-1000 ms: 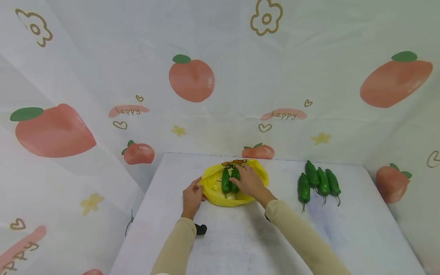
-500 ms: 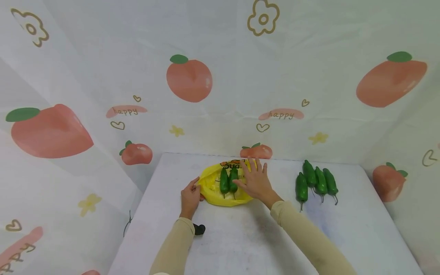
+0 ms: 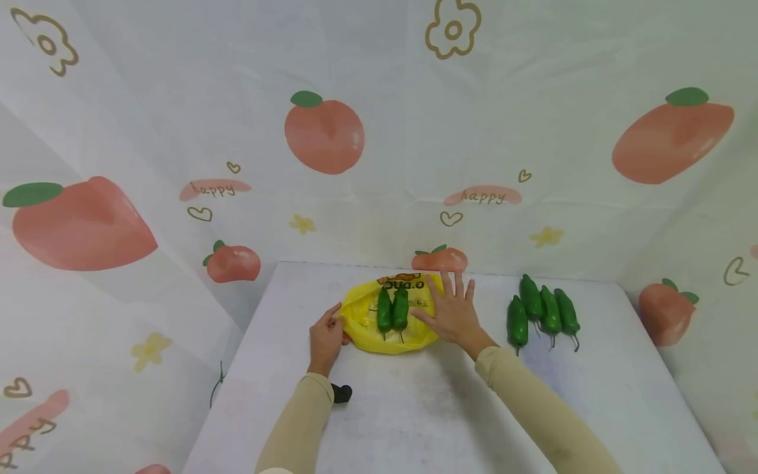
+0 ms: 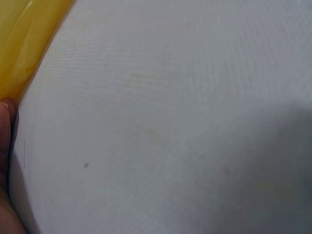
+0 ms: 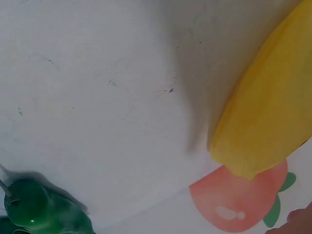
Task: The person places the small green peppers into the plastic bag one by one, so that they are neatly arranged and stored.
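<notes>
A yellow plastic bag [image 3: 367, 339] lies spread on the white table with its mouth wide, dark print showing on its far side. Inside it, two green peppers [image 3: 393, 311] lie side by side, stems toward me. At the bag's left edge my left hand [image 3: 326, 339] pinches the plastic; the left wrist view catches its thumb [image 4: 5, 122] at the yellow rim. My right hand [image 3: 457, 317] is over the bag's right side, fingers straight and spread, with nothing in its grasp. The right wrist view shows that side of the bag [image 5: 263, 107] standing up from the table.
Several more green peppers [image 3: 547, 311] lie grouped on the right of the table [image 3: 408, 421]. A fruit-printed white cloth [image 3: 403, 131] hangs behind it and on both sides. A small black object [image 3: 341, 394] shows beside the left sleeve.
My right hand has let go of the right pepper in the bag, moved right and spread its fingers at the bag's right side. The left hand keeps its hold.
</notes>
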{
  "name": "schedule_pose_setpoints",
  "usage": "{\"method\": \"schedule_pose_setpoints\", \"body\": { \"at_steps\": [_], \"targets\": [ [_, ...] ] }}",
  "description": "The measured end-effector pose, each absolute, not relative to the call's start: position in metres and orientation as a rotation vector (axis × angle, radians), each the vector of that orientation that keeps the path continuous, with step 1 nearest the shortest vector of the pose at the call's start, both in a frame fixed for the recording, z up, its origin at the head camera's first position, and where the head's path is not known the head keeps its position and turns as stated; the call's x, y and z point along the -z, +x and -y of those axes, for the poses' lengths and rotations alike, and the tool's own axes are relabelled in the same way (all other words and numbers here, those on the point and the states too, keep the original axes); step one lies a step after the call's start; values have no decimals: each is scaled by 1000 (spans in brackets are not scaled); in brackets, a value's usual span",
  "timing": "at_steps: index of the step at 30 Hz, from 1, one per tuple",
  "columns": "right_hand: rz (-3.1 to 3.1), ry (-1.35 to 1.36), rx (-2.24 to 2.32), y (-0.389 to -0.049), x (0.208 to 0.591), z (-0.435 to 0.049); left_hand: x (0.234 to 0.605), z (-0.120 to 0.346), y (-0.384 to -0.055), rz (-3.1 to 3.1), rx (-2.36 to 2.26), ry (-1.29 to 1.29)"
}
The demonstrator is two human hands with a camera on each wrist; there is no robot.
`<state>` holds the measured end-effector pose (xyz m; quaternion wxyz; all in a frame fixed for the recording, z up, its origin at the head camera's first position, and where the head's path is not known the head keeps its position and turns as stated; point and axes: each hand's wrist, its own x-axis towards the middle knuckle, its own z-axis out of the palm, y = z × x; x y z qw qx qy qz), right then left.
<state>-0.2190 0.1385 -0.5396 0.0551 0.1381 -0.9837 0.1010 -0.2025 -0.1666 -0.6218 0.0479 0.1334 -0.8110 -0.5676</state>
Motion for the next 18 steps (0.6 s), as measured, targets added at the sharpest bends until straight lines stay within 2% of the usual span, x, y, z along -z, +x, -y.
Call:
{"method": "schedule_pose_setpoints", "body": {
  "at_steps": [18],
  "targets": [
    [3069,318,-296,-214,540,-166,627,167,-204,2460,1740,410]
  ]
}}
